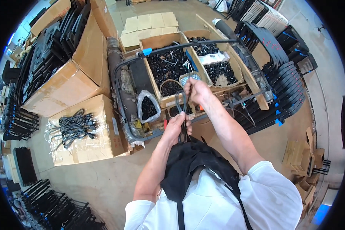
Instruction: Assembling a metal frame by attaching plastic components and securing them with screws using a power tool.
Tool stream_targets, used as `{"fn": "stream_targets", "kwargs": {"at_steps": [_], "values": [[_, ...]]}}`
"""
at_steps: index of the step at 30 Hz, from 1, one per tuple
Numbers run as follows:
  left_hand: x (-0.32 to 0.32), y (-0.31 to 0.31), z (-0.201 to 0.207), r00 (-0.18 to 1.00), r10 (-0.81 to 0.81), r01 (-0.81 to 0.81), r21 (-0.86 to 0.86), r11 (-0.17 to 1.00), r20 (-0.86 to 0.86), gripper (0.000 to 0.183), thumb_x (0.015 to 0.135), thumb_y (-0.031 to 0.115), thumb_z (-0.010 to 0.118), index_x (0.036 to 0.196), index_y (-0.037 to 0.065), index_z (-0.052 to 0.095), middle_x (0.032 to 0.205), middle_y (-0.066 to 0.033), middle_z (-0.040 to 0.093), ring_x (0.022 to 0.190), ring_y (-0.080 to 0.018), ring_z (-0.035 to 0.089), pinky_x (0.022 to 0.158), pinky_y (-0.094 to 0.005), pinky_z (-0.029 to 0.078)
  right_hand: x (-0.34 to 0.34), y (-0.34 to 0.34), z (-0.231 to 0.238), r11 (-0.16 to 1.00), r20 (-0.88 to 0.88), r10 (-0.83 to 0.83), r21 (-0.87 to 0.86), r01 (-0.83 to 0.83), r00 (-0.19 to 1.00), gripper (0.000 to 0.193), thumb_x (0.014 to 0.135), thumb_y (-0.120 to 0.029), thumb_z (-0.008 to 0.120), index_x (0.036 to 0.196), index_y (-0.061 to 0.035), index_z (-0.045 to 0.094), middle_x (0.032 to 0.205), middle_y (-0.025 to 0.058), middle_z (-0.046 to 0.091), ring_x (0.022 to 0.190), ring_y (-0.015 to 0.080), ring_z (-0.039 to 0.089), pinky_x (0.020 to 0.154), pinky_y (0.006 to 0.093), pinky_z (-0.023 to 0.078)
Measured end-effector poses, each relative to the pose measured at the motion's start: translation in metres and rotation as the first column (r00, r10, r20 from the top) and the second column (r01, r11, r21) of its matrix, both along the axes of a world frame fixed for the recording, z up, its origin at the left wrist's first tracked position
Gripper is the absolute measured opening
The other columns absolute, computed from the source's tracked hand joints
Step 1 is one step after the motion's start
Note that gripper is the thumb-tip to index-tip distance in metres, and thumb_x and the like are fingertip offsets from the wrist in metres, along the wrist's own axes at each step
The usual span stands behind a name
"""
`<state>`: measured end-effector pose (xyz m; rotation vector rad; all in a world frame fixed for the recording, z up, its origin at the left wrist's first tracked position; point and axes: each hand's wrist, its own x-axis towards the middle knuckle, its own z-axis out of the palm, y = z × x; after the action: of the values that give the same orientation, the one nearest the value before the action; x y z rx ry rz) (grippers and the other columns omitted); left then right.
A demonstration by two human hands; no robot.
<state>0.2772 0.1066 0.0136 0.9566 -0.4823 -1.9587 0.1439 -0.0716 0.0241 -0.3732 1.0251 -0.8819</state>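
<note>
You stand on a bare concrete floor (103, 180). On it rest a large cardboard box (71, 82) of black frames, a smaller carton (99, 142) topped by bundled cables (74, 128), flattened cardboard sheets (149, 25), and what may be stacked black racks (283, 88).

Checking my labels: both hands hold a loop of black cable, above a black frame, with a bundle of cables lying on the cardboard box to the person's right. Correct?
One thing is off: the bundle of cables lies on the cardboard box to the person's left, not right, as the head view shows. The rest holds: left hand and right hand grip the loop of black cable above the black frame.
</note>
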Motion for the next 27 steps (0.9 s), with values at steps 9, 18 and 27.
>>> {"fn": "stream_targets", "kwargs": {"at_steps": [9,18,27], "values": [[-0.006,0.041,0.022,0.956,-0.147,0.162,0.037,0.986,-0.253,0.032,0.114,0.04,0.043,0.103,0.011,0.051,0.083,-0.0043,0.054,0.063,-0.0177,0.057,0.058,-0.0319,0.048,-0.058,-0.101,0.021,0.942,0.094,-0.337,0.048,0.333,0.937,0.023,0.11,-0.021,0.039,0.094,-0.0096,0.051,0.066,-0.0038,0.042,0.047,0.0081,0.033,0.042,0.024,0.026],[0.0,0.087,0.015,0.679,-0.127,0.287,-0.102,0.953,0.723,0.035,0.112,0.037,0.047,0.11,0.003,0.055,0.09,-0.0135,0.066,0.08,-0.0262,0.069,0.077,-0.0395,0.057,-0.039,-0.021,0.113,0.958,-0.004,-0.009,-0.287,0.007,1.0,0.023,0.111,-0.029,0.052,0.098,-0.0105,0.058,0.074,-0.0078,0.046,0.056,0.0057,0.037,0.051,0.0245,0.031],[0.042,0.06,0.18,-0.134,0.843,0.452,-0.725,0.52,0.521,0.057,0.083,-0.001,0.071,0.139,0.005,0.061,0.151,-0.0177,0.054,0.143,-0.0417,0.045,0.12,-0.0507,0.035,-0.078,0.123,0.148,0.838,0.094,0.523,-0.242,-0.49,0.847,0.028,0.111,-0.032,0.055,0.094,-0.0097,0.057,0.074,-0.0083,0.043,0.058,0.0023,0.034,0.049,0.0194,0.026]]}}
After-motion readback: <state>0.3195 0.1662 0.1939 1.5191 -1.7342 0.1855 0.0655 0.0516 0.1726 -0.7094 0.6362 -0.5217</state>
